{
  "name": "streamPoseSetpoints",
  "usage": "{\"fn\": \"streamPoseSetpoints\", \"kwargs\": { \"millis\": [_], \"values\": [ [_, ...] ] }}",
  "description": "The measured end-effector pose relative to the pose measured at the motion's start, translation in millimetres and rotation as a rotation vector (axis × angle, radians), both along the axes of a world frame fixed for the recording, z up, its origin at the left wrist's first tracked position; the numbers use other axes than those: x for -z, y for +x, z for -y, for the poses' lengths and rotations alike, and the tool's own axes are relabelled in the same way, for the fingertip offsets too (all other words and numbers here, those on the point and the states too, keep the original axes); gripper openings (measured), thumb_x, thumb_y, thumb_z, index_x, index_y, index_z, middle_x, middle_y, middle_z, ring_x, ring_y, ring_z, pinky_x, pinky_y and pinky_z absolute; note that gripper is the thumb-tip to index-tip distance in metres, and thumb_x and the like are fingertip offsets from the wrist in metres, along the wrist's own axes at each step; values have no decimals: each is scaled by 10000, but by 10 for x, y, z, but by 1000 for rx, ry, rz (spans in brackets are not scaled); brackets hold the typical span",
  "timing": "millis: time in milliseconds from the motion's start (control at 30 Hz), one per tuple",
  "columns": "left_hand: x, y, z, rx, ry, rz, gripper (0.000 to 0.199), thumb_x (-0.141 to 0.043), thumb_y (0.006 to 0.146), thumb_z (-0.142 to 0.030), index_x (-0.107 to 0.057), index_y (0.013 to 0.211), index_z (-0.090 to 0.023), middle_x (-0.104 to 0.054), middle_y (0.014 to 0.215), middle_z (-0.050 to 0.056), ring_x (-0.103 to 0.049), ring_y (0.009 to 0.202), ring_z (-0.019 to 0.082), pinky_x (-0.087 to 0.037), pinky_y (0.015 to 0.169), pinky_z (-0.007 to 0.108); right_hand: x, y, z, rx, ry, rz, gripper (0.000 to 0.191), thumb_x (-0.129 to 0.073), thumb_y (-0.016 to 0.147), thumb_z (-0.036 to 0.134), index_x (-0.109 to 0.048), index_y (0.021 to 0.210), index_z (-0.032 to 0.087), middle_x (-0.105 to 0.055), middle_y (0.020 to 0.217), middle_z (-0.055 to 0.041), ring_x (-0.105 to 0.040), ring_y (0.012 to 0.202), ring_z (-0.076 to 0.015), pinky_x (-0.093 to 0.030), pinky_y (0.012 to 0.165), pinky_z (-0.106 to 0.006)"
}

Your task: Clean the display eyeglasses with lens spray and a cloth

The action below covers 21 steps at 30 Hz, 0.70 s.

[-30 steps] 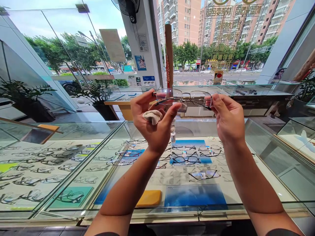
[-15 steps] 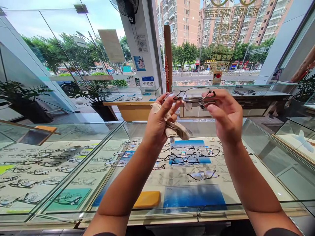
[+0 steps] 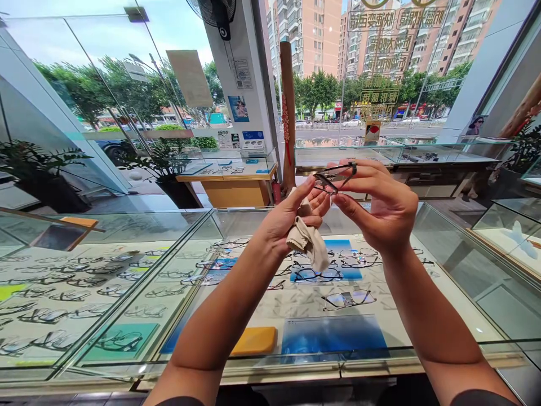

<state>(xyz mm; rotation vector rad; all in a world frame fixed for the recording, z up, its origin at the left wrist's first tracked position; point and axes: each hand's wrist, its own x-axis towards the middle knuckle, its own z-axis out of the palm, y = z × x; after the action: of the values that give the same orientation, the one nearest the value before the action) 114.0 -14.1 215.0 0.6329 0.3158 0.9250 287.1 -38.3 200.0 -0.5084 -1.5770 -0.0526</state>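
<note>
In front of me, above the glass counter, my right hand [image 3: 385,204] pinches a pair of dark-framed eyeglasses [image 3: 327,183] between thumb and fingers. They are turned edge-on, so their lenses barely show. My left hand [image 3: 279,221] is curled around a crumpled beige cleaning cloth [image 3: 311,243], which hangs below its fingers. The left thumb and fingertips are at the near end of the glasses; whether they also grip the frame I cannot tell. Under both hands, several eyeglasses [image 3: 318,275] lie in the display case, some on a blue card.
The glass display case [image 3: 340,355] runs across in front of me. Inside are a yellow glasses case [image 3: 254,340], a blue sheet [image 3: 335,336] and another pair of glasses [image 3: 349,299]. More frames fill the left case [image 3: 54,313]. Further back are a wooden counter [image 3: 235,193] and potted plants [image 3: 167,163].
The eyeglasses have turned from lenses facing me to edge-on. My left hand has come lower and to the right, the cloth hanging further down. My right hand has closed in around the frame.
</note>
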Motion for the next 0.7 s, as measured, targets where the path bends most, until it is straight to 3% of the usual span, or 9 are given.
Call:
{"fn": "streamPoseSetpoints", "kwargs": {
  "millis": [200, 400, 467, 567, 700],
  "values": [
    [-20, 18, 60, -34, -20, -44, 197, -835, 940, -311, -728, 975, -150, -723, 844, 51, -720, 643, 83, -337, 343, 68, 6, -35, 30, 4, -24, 1, 105, -837, 899, 400, -844, 999, 372, -827, 1135, -5, -743, 1200, -316, -542, 1151, -614],
    [62, 57, -19, -66, 190, -248, 371, -914, 839, -454, -736, 975, -158, -755, 914, 97, -720, 685, 125, -311, 353, 121, 10, -11, 75, 55, -90, -43, 86, -785, 951, 431, -824, 981, 362, -801, 1142, -10, -725, 1230, -309, -555, 1128, -597],
    [97, 23, -103, -165, 310, -355, 423, -922, 807, -513, -748, 1007, -183, -771, 952, 103, -720, 695, 148, -348, 384, 153, -17, 35, 115, 99, -126, -52, 111, -780, 959, 457, -815, 981, 354, -791, 1152, -17, -719, 1233, -311, -555, 1129, -583],
    [101, -109, -209, -441, 518, -469, 368, -925, 787, -486, -745, 974, -225, -757, 905, 56, -658, 644, 127, -389, 441, 188, -17, 161, 182, 137, -122, -14, 96, -778, 971, 436, -806, 983, 345, -791, 1141, -16, -734, 1190, -291, -550, 1130, -541],
    [5, -334, -180, -694, 860, -649, 233, -882, 797, -368, -691, 783, -236, -620, 691, -7, -541, 580, 108, -404, 502, 251, 261, 451, 252, 183, -79, 327, 100, -789, 962, 280, -795, 1047, 332, -823, 1100, -2, -764, 1116, -255, -579, 1044, -484]
  ]
}}
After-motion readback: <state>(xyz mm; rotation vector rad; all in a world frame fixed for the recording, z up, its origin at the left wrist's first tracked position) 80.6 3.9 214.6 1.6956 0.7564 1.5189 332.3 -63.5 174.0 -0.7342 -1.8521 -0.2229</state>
